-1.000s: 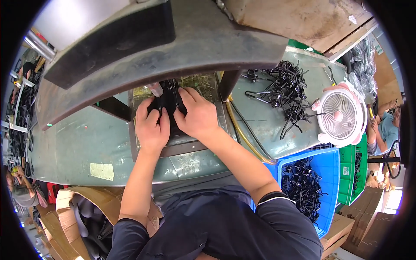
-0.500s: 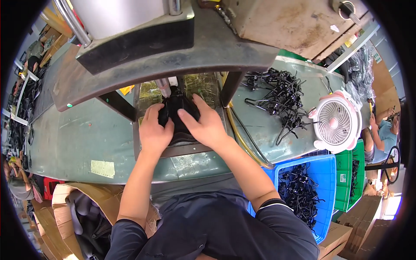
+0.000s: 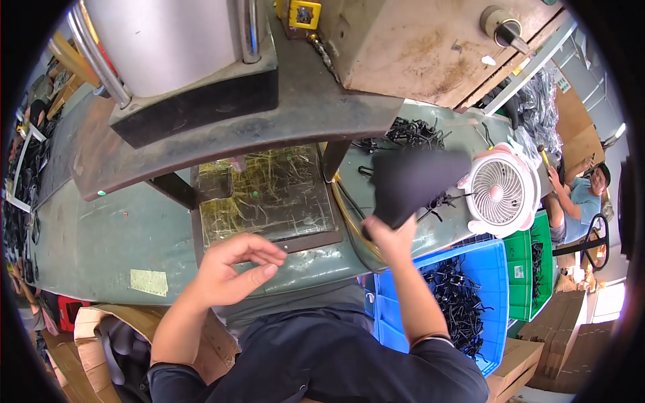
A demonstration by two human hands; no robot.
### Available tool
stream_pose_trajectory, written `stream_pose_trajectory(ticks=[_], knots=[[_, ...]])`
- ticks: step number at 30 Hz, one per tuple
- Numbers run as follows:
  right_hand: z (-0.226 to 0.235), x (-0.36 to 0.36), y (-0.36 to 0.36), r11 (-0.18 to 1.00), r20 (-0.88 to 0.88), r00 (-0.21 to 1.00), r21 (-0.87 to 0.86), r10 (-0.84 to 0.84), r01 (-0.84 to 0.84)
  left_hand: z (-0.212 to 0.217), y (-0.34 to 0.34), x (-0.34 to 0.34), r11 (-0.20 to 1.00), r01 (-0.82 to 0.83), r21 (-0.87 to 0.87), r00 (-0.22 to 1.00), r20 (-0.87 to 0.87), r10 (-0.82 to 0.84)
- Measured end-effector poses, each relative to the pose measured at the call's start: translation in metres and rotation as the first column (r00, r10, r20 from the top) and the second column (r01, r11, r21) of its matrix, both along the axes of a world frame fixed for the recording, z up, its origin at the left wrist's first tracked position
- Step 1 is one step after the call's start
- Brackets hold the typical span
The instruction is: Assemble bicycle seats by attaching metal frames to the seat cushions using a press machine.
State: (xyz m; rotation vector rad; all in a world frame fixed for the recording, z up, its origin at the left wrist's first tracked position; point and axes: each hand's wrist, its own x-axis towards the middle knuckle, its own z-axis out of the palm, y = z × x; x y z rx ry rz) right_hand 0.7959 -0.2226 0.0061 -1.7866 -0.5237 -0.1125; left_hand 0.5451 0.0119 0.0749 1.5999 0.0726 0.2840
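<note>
A black bicycle saddle (image 3: 411, 181), blurred by motion, is held up over the right part of the bench. My right hand (image 3: 393, 236) is closed on its narrow end, and the wide end points away from me. My left hand (image 3: 235, 269) holds nothing; its fingers are stretched out with the thumb apart, in front of the bench's near edge. Beyond that hand lies the press's flat base plate (image 3: 295, 215), partly covered with yellowish tape. Behind the saddle, black bent metal rods (image 3: 420, 134) are piled on the bench, partly hidden by it.
A press frame (image 3: 255, 134) with a large cylinder (image 3: 168, 40) spans the plate. To the right are a pink-white fan (image 3: 497, 188), a blue bin (image 3: 494, 282) of black rods and a green bin (image 3: 521, 269). A cardboard box (image 3: 91, 336) stands lower left. Another person (image 3: 578, 208) sits far right.
The saddle has left the press plate and moved right and up in my right hand. My left hand has let go and drawn back toward me. The view has shifted slightly.
</note>
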Motion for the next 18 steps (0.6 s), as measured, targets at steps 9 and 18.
stream_pose_trajectory(ticks=[9, 18], knots=[[0.06, 0.172, 0.067, 0.994, -0.066, 0.993, -0.031, 0.098, -0.101, 0.016, 0.044, -0.128, 0.676, -0.344, 0.652, 0.892, 0.001, 0.453], [-0.037, 0.116, 0.067, 0.523, 0.249, 0.926, -0.849, 0.283, 0.069, -0.148, -0.067, -0.597, 0.191, 0.378, 0.906, -0.536, 0.046, 0.843]])
